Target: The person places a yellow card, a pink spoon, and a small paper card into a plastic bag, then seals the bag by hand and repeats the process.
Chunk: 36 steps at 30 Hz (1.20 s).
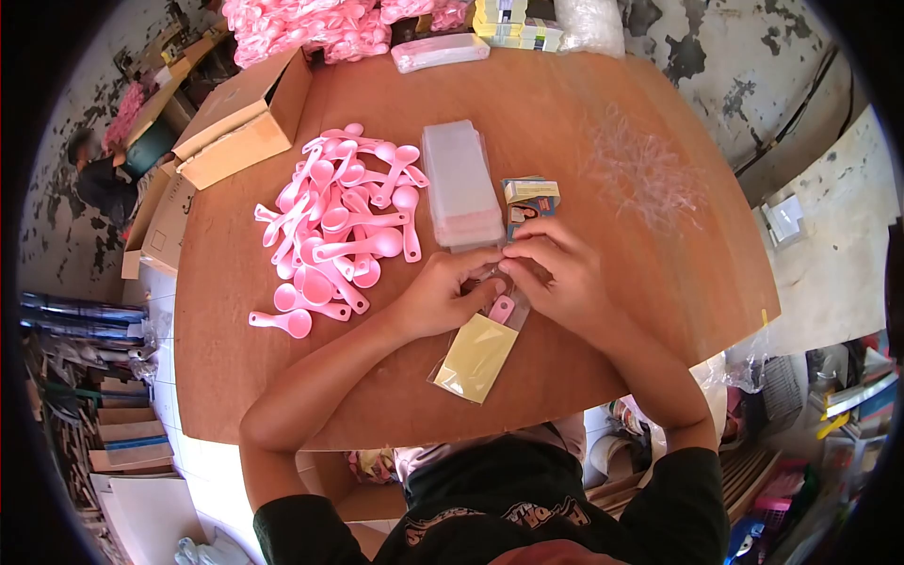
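Observation:
A clear plastic bag holding a yellow card [477,358] and a pink spoon, whose handle end [502,309] shows, lies near the table's front edge. My left hand [457,294] grips the bag's upper end, fingers closed. My right hand [556,275] pinches the same end, its fingertips meeting those of my left hand. Just beyond the hands is a stack of flat clear bags [461,184]. Small printed cards [530,200] lie right of that stack, partly behind my right hand. Left of the stack is a heap of pink spoons [339,221].
An open cardboard box [243,118] stands at the table's back left. Bagged pink spoons [306,28], a bundle of clear bags [441,53] and card stacks [516,26] line the far edge. Thin clear strips [650,174] lie on the right. A person [102,184] is at the far left.

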Motion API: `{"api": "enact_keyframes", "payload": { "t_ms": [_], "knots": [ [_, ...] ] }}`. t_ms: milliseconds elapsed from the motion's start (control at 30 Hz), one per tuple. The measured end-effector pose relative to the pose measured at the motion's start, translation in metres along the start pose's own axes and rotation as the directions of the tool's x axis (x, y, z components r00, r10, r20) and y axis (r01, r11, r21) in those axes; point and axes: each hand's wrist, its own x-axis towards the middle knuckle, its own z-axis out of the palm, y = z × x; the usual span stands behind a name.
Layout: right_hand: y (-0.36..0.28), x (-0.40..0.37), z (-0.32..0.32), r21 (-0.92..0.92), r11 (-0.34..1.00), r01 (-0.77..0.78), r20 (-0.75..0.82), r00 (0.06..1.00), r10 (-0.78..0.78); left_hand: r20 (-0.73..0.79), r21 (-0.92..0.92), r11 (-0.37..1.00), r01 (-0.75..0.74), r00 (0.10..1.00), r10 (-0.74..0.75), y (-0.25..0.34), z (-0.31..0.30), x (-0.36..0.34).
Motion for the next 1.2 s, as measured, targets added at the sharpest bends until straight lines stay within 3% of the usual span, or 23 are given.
{"api": "enact_keyframes", "payload": {
  "t_ms": [100, 367, 567, 800, 1200],
  "knots": [
    [0.000, 0.001, -0.001, -0.036, 0.999, 0.023, 0.007, 1.000, -0.022, 0.012, 0.099, 0.995, 0.006, 1.000, -0.007, 0.005, 0.000, 0.000],
    [-0.002, 0.002, -0.003, -0.115, 0.988, 0.104, 0.023, 0.995, -0.102, -0.017, 0.306, 0.927, -0.216, 0.973, 0.232, 0.005, 0.004, 0.001],
    [-0.001, -0.002, -0.002, -0.189, 0.980, 0.061, 0.061, 0.997, -0.051, 0.000, 0.322, 0.932, -0.169, 0.984, 0.178, 0.012, 0.007, -0.001],
    [-0.001, 0.000, -0.001, -0.065, 0.996, -0.054, 0.027, 0.998, 0.056, -0.005, 0.317, 0.918, -0.236, 0.968, 0.251, 0.009, 0.006, 0.000],
    [0.001, 0.001, -0.009, 0.038, 0.975, -0.217, 0.054, 0.975, 0.215, -0.024, 0.215, 0.966, -0.146, 0.988, 0.154, 0.015, 0.003, 0.001]
  ]
}}
